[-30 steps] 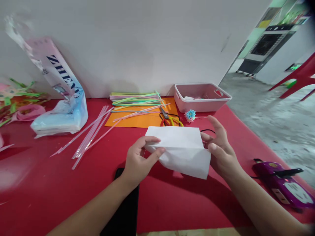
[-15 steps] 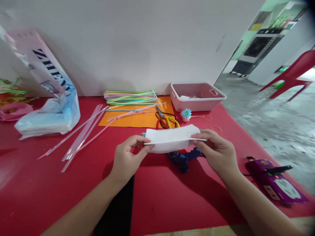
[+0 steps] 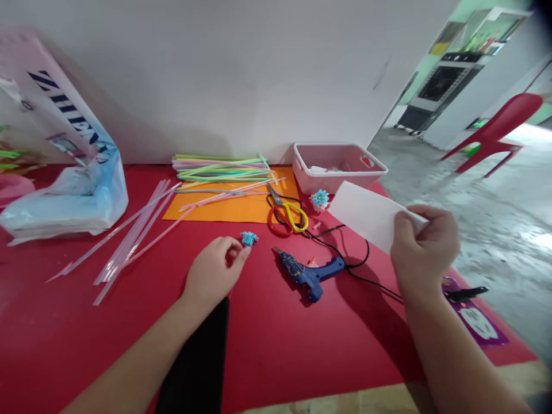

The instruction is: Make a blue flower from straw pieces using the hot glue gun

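My left hand [image 3: 217, 266] is low over the red table, thumb and fingers pinched at the lower side of a small blue flower [image 3: 249, 238]. My right hand [image 3: 425, 247] is raised on the right, closed on one end of a white sheet of paper [image 3: 364, 213], which slants up to the left. Between my hands a blue glue gun [image 3: 308, 275] lies on its side, its nozzle pointing left. Behind it are scissors [image 3: 288, 218] with one red and one yellow handle. Another blue flower [image 3: 319, 200] with pink beneath it sits near the paper's far corner.
Pink strips [image 3: 135, 236] and a bundle of coloured strips [image 3: 219, 169] lie left and behind, partly on orange card [image 3: 228, 213]. A pink basket [image 3: 338, 178] stands at the back. The black cord [image 3: 375, 280] runs toward a purple power strip [image 3: 478, 322]. A plastic package [image 3: 64, 201] is left.
My left hand has let go of the paper and moved down to the small blue flower. My right hand has carried the paper to the right, uncovering the glue gun and scissors.
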A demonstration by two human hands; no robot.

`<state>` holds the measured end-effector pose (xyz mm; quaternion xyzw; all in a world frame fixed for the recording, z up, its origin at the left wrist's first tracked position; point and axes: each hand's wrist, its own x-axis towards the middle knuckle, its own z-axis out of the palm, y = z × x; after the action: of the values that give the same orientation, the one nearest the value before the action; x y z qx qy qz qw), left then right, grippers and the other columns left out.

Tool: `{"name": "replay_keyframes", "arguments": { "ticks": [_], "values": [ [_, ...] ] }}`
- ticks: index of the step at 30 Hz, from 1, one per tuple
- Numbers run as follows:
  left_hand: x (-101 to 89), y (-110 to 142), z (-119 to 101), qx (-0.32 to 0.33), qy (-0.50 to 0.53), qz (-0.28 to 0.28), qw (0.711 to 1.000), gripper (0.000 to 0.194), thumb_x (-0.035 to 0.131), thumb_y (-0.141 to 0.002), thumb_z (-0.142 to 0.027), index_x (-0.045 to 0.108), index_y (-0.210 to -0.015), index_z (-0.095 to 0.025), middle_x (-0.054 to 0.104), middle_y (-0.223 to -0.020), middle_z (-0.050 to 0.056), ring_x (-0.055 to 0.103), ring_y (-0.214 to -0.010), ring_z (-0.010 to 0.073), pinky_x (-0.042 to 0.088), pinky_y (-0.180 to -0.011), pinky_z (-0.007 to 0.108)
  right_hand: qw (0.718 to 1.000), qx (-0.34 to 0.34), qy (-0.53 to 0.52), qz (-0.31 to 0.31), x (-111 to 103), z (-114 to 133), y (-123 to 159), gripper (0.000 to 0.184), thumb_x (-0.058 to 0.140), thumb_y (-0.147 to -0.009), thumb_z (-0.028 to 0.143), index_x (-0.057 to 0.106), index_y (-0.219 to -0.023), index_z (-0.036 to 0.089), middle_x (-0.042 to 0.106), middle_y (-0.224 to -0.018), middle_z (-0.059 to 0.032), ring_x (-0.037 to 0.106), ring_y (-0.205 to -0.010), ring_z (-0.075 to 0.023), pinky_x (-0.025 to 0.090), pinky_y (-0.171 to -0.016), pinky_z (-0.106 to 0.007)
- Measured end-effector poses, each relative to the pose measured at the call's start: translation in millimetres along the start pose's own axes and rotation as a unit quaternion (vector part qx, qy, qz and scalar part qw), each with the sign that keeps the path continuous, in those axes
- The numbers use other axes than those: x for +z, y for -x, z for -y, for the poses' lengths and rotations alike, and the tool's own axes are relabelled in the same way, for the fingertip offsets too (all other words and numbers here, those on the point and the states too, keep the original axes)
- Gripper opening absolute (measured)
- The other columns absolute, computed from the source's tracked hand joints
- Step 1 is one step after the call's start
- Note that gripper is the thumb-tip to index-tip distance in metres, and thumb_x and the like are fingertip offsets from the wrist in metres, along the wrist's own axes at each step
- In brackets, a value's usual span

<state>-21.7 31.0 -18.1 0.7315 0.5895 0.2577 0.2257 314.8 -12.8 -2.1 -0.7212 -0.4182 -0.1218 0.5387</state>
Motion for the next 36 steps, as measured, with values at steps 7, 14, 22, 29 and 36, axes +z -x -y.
{"name": "replay_keyframes", "arguments": {
  "ticks": [7, 14, 22, 29, 36],
  "values": [
    [3.4, 6, -3, 0.035, -0.159, 0.051, 0.985, 0.021, 0.05, -0.095, -0.034, 0.055, -0.078, -0.022, 0.064, -0.087, 0.005, 0.06, -0.085, 0.023, 0.04, -0.07, 0.034, 0.988, -0.122, 0.086, -0.031, 1, -4, -4, 0.017, 0.058, -0.082, 0.033, 0.062, -0.088, 0.018, 0.064, -0.09, -0.0117, 0.058, -0.095, -0.0273, 0.045, -0.089, -0.043],
    [3.5, 8, -3, 0.021, -0.171, 0.049, 0.984, 0.016, 0.049, -0.095, -0.03, 0.056, -0.085, -0.02, 0.066, -0.091, 0.008, 0.06, -0.089, 0.0265, 0.04, -0.073, 0.036, 0.946, -0.16, 0.092, 0.268, 15, -11, 8, 0.012, 0.055, -0.074, 0.028, 0.066, -0.076, 0.023, 0.07, -0.074, -0.0012, 0.063, -0.064, -0.0183, 0.046, -0.062, -0.029],
    [0.8, 3, -4, -0.004, -0.176, 0.069, 0.982, 0.02, 0.048, -0.094, -0.026, 0.056, -0.075, -0.022, 0.068, -0.084, 0.006, 0.061, -0.082, 0.0221, 0.035, -0.065, 0.033, 0.944, -0.116, 0.126, 0.283, 19, -9, 9, 0.042, 0.052, -0.089, 0.057, 0.063, -0.07, 0.021, 0.066, -0.074, -0.0074, 0.061, -0.076, -0.0251, 0.046, -0.076, -0.039],
    [-3.2, 1, -4, -0.043, -0.171, 0.06, 0.983, 0.023, 0.049, -0.093, -0.032, 0.055, -0.073, -0.023, 0.068, -0.077, 0.004, 0.062, -0.075, 0.02, 0.027, -0.056, 0.031, 0.929, -0.122, 0.134, 0.322, 19, -17, 9, 0.044, 0.055, -0.086, 0.062, 0.067, -0.078, 0.021, 0.069, -0.086, -0.0109, 0.062, -0.088, -0.0302, 0.046, -0.084, -0.046],
    [-1.5, 3, -3, -0.029, -0.17, 0.049, 0.984, 0.033, 0.047, -0.096, -0.041, 0.057, -0.071, -0.022, 0.067, -0.074, 0.005, 0.062, -0.075, 0.0212, 0.024, -0.054, 0.03, 0.91, -0.161, 0.095, 0.37, 14, -26, 6, 0.028, 0.063, -0.082, 0.044, 0.069, -0.1, 0.023, 0.071, -0.105, -0.0095, 0.062, -0.103, -0.0294, 0.047, -0.094, -0.045]
  ]
}}
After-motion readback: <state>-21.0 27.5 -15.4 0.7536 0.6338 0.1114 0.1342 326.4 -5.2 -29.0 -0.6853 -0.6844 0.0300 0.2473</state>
